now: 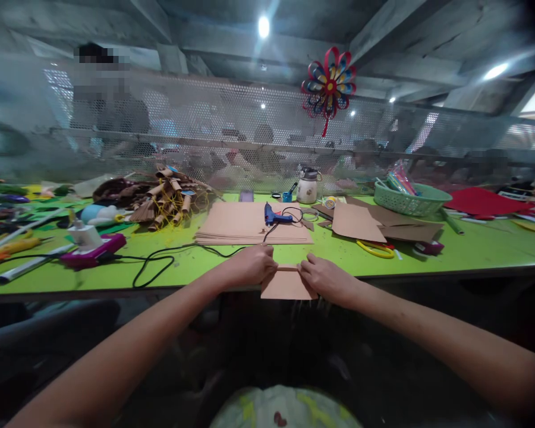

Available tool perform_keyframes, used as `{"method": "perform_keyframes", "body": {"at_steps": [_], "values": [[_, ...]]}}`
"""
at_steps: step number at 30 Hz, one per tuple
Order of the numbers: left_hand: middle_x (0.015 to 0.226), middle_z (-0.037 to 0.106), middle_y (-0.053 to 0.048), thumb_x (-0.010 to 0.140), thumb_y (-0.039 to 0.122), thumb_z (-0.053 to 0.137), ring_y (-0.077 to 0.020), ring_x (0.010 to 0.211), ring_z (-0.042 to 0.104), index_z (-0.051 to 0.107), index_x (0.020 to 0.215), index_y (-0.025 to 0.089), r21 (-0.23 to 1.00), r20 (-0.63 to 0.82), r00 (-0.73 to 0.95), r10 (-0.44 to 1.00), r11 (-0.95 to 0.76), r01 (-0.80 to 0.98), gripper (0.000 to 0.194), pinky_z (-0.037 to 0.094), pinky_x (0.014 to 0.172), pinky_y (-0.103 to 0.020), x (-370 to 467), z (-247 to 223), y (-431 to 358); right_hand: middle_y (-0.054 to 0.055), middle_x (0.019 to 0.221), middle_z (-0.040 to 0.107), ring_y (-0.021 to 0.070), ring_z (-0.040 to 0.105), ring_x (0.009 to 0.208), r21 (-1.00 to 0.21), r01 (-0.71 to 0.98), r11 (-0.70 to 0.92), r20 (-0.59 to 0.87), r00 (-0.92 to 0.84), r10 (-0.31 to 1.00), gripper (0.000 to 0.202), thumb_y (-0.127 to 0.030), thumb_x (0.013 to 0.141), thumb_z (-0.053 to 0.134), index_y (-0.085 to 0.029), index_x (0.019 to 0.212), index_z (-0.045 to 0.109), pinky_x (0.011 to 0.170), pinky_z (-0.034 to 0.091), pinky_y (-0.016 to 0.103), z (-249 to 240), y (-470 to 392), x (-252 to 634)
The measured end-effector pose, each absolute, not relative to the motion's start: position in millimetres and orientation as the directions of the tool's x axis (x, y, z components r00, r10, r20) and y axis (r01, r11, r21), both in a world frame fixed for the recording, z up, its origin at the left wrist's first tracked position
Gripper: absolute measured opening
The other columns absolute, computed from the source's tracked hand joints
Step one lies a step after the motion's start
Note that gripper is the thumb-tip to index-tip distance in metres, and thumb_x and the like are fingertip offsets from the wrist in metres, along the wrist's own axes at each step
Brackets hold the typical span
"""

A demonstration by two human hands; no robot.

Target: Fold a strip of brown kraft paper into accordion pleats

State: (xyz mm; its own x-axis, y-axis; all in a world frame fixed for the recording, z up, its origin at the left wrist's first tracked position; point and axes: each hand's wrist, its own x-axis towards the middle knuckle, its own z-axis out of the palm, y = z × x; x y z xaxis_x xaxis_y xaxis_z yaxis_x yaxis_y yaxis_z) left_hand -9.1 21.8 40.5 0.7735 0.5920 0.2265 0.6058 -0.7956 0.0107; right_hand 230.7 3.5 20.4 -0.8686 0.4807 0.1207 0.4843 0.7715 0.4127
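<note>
The brown piece [289, 288], looking like card or stiff paper, is held at the near edge of the green table [200, 264], with its lower part reaching past that edge over the dark gap below. Its left far corner is pinched by the left hand [255, 263], and its right side is gripped between the thumb and fingers of the right hand [327, 278]; how firmly it is pressed cannot be told. Since nothing seems to support the overhanging part, the piece could be bent out of line or dropped off the table if either pinch were loosened. If the two sides were pulled unevenly, the narrow band along the far edge, which appears to be folded, could be creased askew or torn. Beyond the hands, a blue glue gun [274, 217] is laid on a stack of brown sheets [220, 223]; should its black cord [154, 261], looped near the left forearm, be caught, the gun could be dragged across the sheets, and they could be marked if it is hot, which cannot be seen. The piece itself is plain, matt and light brown, with a straight near edge and sides that are seen to widen toward it; no print is visible.
</note>
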Motion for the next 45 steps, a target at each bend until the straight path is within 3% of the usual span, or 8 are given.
{"method": "perform_keyframes", "body": {"at_steps": [7, 15, 20, 26, 31, 35, 40, 45], "values": [[0.067, 0.066, -0.003, 0.079, 0.033, 0.054, -0.0133, 0.059, 0.051, 0.072, 0.083, 0.015, 0.368, 0.028, 0.582, 0.813, -0.549, 0.75, 0.026, 0.031, 0.054, -0.023, 16.5, 48.1, 42.3, 0.013, 0.088, 0.057, 0.0248, 0.046, 0.083, 0.347, 0.543, 0.765, 0.176, -0.839, 0.516, 0.022, -0.007, 0.081, 0.053, -0.006, 0.1, 0.063, 0.071, 0.041, 0.036, 19.2, 0.5, 232.7], [0.077, 0.066, -0.004, 0.072, 0.043, 0.059, -0.0147, 0.066, 0.053, 0.069, 0.091, 0.014, 0.391, -0.184, 0.565, 0.804, -0.467, 0.793, 0.036, 0.033, 0.053, -0.022, 11.9, 44.3, 57.9, 0.014, 0.094, 0.055, 0.0267, 0.043, 0.089, 0.158, 0.722, 0.674, 0.466, -0.656, 0.593, 0.033, -0.009, 0.091, 0.042, -0.009, 0.121, 0.054, 0.08, 0.043, 0.041, -18.3, -3.8, 236.9], [0.064, 0.061, 0.0, 0.07, 0.043, 0.059, -0.0123, 0.057, 0.047, 0.07, 0.08, 0.016, 0.391, -0.257, 0.589, 0.766, -0.475, 0.788, 0.03, 0.031, 0.051, -0.023, 11.9, 46.6, 66.7, 0.012, 0.095, 0.056, 0.0238, 0.048, 0.088, -0.133, 0.705, 0.696, 0.572, -0.519, 0.635, 0.026, -0.014, 0.094, 0.041, -0.015, 0.114, 0.058, 0.079, 0.046, 0.04, -21.8, -5.1, 238.7], [0.069, 0.06, 0.001, 0.074, 0.036, 0.057, -0.0127, 0.064, 0.049, 0.066, 0.081, 0.015, 0.472, -0.138, 0.636, 0.759, -0.514, 0.716, 0.024, 0.033, 0.053, -0.021, 6.5, 49.7, 58.6, 0.013, 0.107, 0.057, 0.0242, 0.051, 0.103, -0.388, 0.557, 0.734, 0.594, -0.457, 0.662, 0.026, -0.022, 0.088, 0.055, -0.018, 0.113, 0.06, 0.089, 0.045, 0.042, 9.9, 8.0, 243.8], [0.075, 0.063, -0.002, 0.079, 0.031, 0.055, -0.0134, 0.068, 0.052, 0.064, 0.085, 0.013, 0.465, -0.013, 0.68, 0.733, -0.597, 0.654, 0.021, 0.036, 0.059, -0.022, 6.4, 67.2, 39.0, 0.008, 0.084, 0.065, 0.0176, 0.058, 0.076, -0.414, 0.545, 0.729, 0.319, -0.663, 0.677, 0.027, -0.034, 0.09, 0.055, -0.013, 0.096, 0.069, 0.069, 0.045, 0.029, 41.6, 17.6, 236.0], [0.076, 0.064, -0.003, 0.08, 0.034, 0.059, -0.0136, 0.069, 0.054, 0.065, 0.084, 0.013, 0.447, 0.069, 0.673, 0.736, -0.626, 0.639, 0.022, 0.037, 0.06, -0.022, 7.2, 75.9, 27.5, 0.005, 0.075, 0.066, 0.0139, 0.058, 0.069, -0.471, 0.479, 0.741, 0.329, -0.684, 0.651, 0.024, -0.032, 0.089, 0.057, -0.013, 0.088, 0.072, 0.062, 0.041, 0.023, 54.0, 19.7, 232.7], [0.077, 0.062, -0.002, 0.083, 0.033, 0.059, -0.0129, 0.069, 0.053, 0.069, 0.097, 0.017, 0.407, 0.12, 0.704, 0.7, -0.681, 0.608, 0.024, 0.035, 0.059, -0.021, 5.6, 76.8, 16.7, 0.004, 0.069, 0.062, 0.0121, 0.054, 0.063, -0.386, 0.434, 0.814, 0.398, -0.717, 0.572, 0.022, -0.028, 0.089, 0.058, -0.013, 0.086, 0.073, 0.056, 0.036, 0.021, 60.1, 12.8, 234.5], [0.074, 0.053, -0.003, 0.086, 0.028, 0.057, -0.0139, 0.072, 0.051, 0.073, 0.084, 0.019, 0.287, 0.274, 0.72, 0.638, -0.769, 0.571, 0.019, 0.034, 0.062, -0.023, 6.7, 79.1, 2.5, 0.004, 0.068, 0.059, 0.0129, 0.054, 0.063, -0.328, 0.434, 0.839, 0.463, -0.7, 0.544, 0.02, -0.026, 0.089, 0.056, -0.014, 0.083, 0.071, 0.057, 0.036, 0.023, 64.5, 1.3, 230.3]]}}
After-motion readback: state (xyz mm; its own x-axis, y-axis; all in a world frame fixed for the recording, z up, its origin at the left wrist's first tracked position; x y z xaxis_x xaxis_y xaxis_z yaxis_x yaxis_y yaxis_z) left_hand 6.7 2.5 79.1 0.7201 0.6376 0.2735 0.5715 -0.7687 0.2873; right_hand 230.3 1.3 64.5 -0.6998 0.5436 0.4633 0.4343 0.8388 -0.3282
